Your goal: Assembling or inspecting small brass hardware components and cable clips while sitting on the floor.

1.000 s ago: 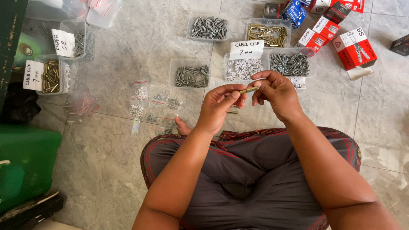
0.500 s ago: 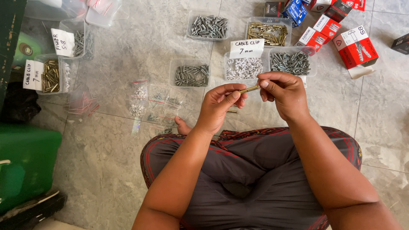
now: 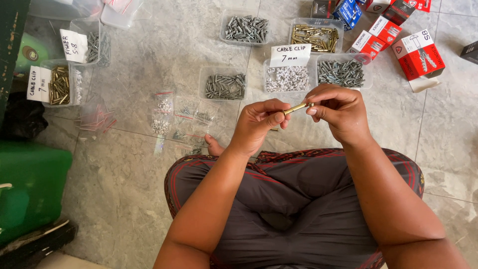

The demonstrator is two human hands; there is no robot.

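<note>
A slim brass-coloured bolt (image 3: 298, 107) is held level in front of me, above my crossed legs. My left hand (image 3: 260, 124) pinches its near end between thumb and fingers. My right hand (image 3: 337, 110) grips the far end with its fingertips. Just beyond the hands, on the grey tiled floor, stand clear tubs: one of grey screws (image 3: 225, 85), one of small white clips (image 3: 286, 78) and one of dark grey screws (image 3: 341, 72).
Further back sit a tub of grey plugs (image 3: 245, 28) and a tub of brass bolts (image 3: 311, 36). Red and blue cardboard boxes (image 3: 417, 55) lie at the top right. Small zip bags (image 3: 175, 119) lie to the left, labelled tubs (image 3: 59, 84) beyond, a green crate (image 3: 30, 189) at the left edge.
Both hands have shifted slightly with the brass bolt between them; the right hand's fingers have changed their hold on its far end. Nothing on the floor has moved.
</note>
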